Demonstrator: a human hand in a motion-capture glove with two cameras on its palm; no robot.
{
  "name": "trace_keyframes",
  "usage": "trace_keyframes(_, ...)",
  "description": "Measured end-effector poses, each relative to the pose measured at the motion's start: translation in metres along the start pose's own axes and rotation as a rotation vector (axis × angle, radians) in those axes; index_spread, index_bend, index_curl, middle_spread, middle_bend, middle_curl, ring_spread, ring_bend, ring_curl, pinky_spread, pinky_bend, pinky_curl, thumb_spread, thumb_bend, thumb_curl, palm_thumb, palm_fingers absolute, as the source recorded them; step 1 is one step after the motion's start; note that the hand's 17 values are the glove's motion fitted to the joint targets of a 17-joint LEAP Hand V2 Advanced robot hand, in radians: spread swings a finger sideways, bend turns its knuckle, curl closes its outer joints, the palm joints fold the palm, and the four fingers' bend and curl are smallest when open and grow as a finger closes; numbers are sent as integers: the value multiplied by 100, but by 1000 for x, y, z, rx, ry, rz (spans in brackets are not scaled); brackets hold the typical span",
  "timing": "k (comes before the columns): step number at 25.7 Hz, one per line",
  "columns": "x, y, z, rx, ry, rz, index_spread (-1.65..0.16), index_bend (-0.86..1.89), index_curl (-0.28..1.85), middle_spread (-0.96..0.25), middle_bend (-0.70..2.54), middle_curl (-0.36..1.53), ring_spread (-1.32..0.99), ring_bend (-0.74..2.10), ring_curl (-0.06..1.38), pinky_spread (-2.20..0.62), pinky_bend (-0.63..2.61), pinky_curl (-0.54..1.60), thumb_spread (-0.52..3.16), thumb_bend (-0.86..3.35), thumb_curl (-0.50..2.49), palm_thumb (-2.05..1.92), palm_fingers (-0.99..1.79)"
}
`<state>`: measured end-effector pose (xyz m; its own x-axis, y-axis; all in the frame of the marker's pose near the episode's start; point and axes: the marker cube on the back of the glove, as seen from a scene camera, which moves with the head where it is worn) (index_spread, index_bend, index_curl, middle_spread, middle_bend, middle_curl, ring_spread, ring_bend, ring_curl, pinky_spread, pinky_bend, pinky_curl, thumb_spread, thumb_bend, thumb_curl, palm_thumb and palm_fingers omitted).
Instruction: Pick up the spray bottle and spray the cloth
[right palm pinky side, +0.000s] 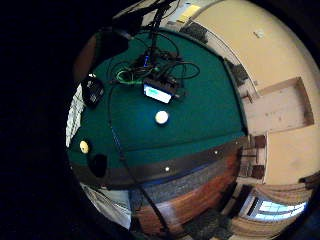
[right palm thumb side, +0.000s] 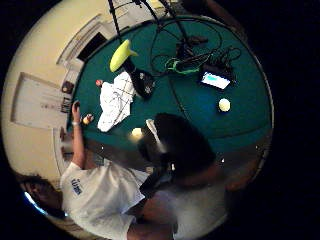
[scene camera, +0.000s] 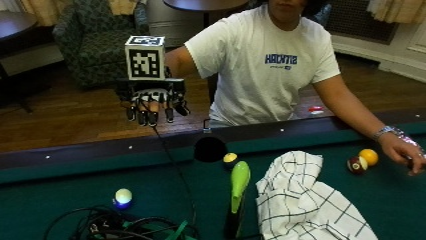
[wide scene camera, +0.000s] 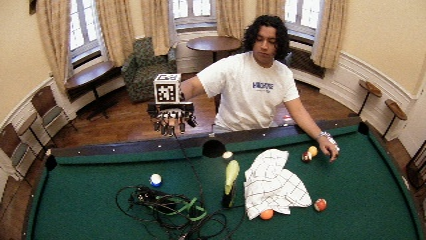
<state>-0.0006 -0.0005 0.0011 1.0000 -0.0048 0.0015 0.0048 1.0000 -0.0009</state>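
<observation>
The hand (scene camera: 152, 102), fingers relaxed and empty at upper left, should probably grip the rigid, light-looking spray bottle (scene camera: 237, 192) round its dark lower body.

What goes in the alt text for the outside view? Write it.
A person's gloved right hand hangs raised above the pool table's rail, fingers pointing down, holding nothing. A green spray bottle stands beside a checked white cloth on the felt.

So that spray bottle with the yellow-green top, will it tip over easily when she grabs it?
Probably yes: the spray bottle stands upright, tall and narrow, on the felt. Its big head likely makes it top-heavy, so a sideways nudge could topple it toward the checked cloth beside it.
</observation>
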Motion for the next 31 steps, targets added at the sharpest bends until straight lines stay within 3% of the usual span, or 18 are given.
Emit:
trace_keyframes(8,-1,1,4,-11,6,-13,-38,17,15,-7,18,11,-7,33,15,15,44,19,83,18,11,33,43)
trace_keyframes(20,-2,9,11,16,-79,-25,-44,18,22,-9,16,17,-8,31,20,19,46,26,110,13,17,36,38)
trace_keyframes(25,-5,24,41,51,-294,-53,-45,19,25,-10,16,18,-9,29,20,19,46,27,114,12,19,38,35)
trace_keyframes(31,-16,42,75,77,-759,-27,-45,17,26,-10,16,20,-8,31,22,19,44,28,116,11,22,44,37)
